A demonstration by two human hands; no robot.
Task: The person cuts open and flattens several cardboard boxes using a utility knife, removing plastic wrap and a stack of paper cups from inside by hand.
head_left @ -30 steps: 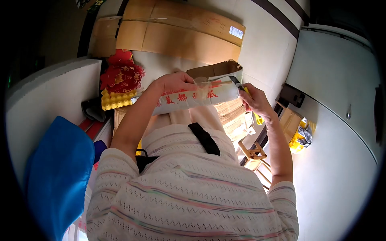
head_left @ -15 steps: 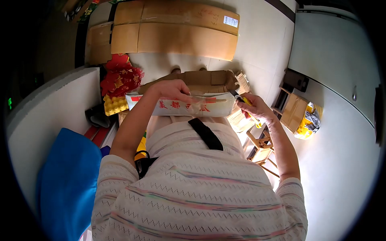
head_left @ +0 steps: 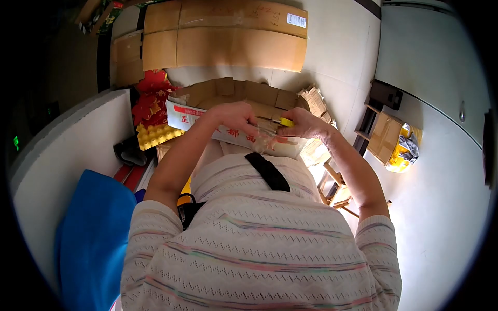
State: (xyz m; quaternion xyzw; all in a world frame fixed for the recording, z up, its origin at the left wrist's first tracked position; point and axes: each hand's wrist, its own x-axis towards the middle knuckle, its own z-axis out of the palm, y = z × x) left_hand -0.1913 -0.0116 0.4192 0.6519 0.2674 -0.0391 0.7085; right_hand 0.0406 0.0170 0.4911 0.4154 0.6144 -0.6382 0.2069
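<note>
An open cardboard box (head_left: 210, 129), white outside with red printed characters and brown inside, leans in front of my waist, tilted down to the right. My left hand (head_left: 236, 115) is closed at its near upper edge, the fingertips pinching crinkled clear tape (head_left: 265, 141) on the printed side. In my right hand (head_left: 307, 124) is a yellow utility knife (head_left: 286, 122), its tip pointing left toward my left hand. Most of the knife is hidden by the fingers.
Large flattened cardboard (head_left: 228, 49) lies on the floor ahead. On the left are a red decorated bag (head_left: 153, 98), a yellow egg tray (head_left: 155, 136), a low white wall (head_left: 67, 129) and blue cloth (head_left: 96, 233). At right are stacked cardboard (head_left: 316, 103), a wooden stool (head_left: 340, 194) and a small carton (head_left: 385, 137).
My right hand has moved left with the utility knife, from the box's right corner toward my left hand. The box has tilted, and my left hand has shifted slightly right.
</note>
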